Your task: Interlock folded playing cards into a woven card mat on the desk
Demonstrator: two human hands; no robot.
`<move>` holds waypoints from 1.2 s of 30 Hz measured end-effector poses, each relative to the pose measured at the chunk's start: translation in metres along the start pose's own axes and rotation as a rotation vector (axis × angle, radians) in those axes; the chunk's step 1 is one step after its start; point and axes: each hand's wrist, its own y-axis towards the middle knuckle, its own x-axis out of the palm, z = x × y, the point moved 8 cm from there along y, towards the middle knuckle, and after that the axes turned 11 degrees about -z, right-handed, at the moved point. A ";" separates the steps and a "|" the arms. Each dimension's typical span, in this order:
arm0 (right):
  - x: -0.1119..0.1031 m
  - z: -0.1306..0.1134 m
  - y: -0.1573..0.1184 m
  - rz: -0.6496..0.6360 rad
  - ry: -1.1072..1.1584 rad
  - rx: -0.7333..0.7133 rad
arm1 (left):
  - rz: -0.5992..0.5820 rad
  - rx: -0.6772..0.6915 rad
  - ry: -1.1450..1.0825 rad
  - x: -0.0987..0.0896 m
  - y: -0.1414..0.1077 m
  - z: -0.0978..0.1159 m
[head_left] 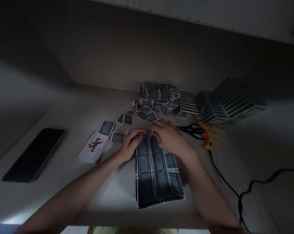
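A long open-topped box made of playing cards (pixel 159 170) lies in front of me, its patterned card backs showing. My left hand (pixel 130 145) grips its far left corner, thumb inside and fingers outside. At the far edge, my right hand (pixel 168 136) has its fingers closed on the box's wall; the fingertips are partly hidden. Small cut card pieces (pixel 127 119) lie scattered just beyond my hands. To the left, a stack of playing cards (pixel 94 147) has a joker on top, next to a face-down card (pixel 106 128).
A black phone (pixel 34 155) lies at left. Behind the hands stands another playing-card structure (pixel 159 94), with stacked card boxes (pixel 231 100) to its right. Black-handled scissors (pixel 193 130) and a yellow glue gun (pixel 207 135) sit at right, its black cord (pixel 222 178) trailing forward.
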 end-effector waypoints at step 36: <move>-0.009 0.028 -0.011 -0.051 0.034 0.163 | -0.127 -0.038 -0.128 0.008 0.005 0.001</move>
